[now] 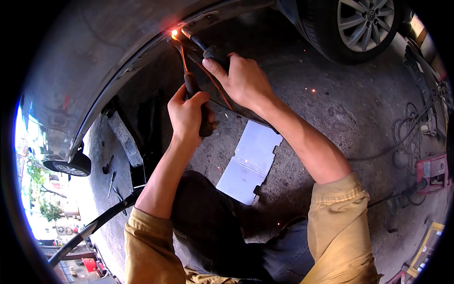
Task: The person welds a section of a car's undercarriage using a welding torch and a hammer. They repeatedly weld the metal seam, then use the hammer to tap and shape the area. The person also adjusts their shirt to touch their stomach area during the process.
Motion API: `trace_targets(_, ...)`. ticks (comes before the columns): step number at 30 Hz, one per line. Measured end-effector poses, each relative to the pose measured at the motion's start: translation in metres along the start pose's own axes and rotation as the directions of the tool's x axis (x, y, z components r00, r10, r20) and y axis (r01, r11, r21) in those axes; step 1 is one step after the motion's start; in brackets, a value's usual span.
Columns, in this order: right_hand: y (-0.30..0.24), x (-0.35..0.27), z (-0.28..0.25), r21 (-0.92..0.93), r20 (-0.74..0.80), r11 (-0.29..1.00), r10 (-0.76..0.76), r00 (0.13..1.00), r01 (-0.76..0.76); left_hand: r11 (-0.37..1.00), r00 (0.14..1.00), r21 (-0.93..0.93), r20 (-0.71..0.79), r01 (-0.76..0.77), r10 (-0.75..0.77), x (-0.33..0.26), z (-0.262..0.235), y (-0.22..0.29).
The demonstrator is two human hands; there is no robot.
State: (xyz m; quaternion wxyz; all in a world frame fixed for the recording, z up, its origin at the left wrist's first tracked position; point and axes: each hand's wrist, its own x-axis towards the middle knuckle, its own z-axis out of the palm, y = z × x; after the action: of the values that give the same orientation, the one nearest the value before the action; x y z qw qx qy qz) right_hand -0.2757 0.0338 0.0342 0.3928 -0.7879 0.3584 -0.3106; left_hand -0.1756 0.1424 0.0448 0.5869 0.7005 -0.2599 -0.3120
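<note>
In my right hand (246, 83), closed around its grip, is a welding torch (201, 43) whose nozzle points at the car's lower sill (156, 40). A bright orange-white glow burns at the sill's edge, just left of the nozzle. My left hand (187, 111) is wrapped around a dark-handled tool (192, 85) with a slim metal shaft that catches orange light. That shaft reaches up to just below the glow; its exact tip is lost in the glare. The car's grey body panel (90, 52) curves above and left of both hands.
A folded whitish sheet (248, 161) lies on the concrete floor, with sparks scattered around. A wheel (366, 21) stands at upper right. A dark jack-like metal frame (125, 137) is under the car's left side. Cables (409, 128) and a red box (431, 173) lie right.
</note>
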Motion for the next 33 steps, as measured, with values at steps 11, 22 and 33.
trace_targets(11, 0.029, -0.005, -0.002, -0.064, -0.109, 0.997, -0.055, 0.993, 0.048, 0.999, 0.998, 0.005, 0.035, 0.042, -0.043, -0.002, -0.005, 0.007)
trace_targets(22, 0.041, 0.001, -0.009, -0.095, -0.168, 0.995, -0.056, 0.984, 0.041, 0.999, 0.989, 0.026, 0.144, 0.029, -0.033, -0.032, -0.006, 0.016)
trace_targets(33, 0.04, -0.003, -0.016, -0.112, -0.123, 0.993, -0.033, 0.992, 0.019, 0.999, 0.988, 0.053, 0.155, -0.001, -0.007, -0.019, -0.008, 0.005)
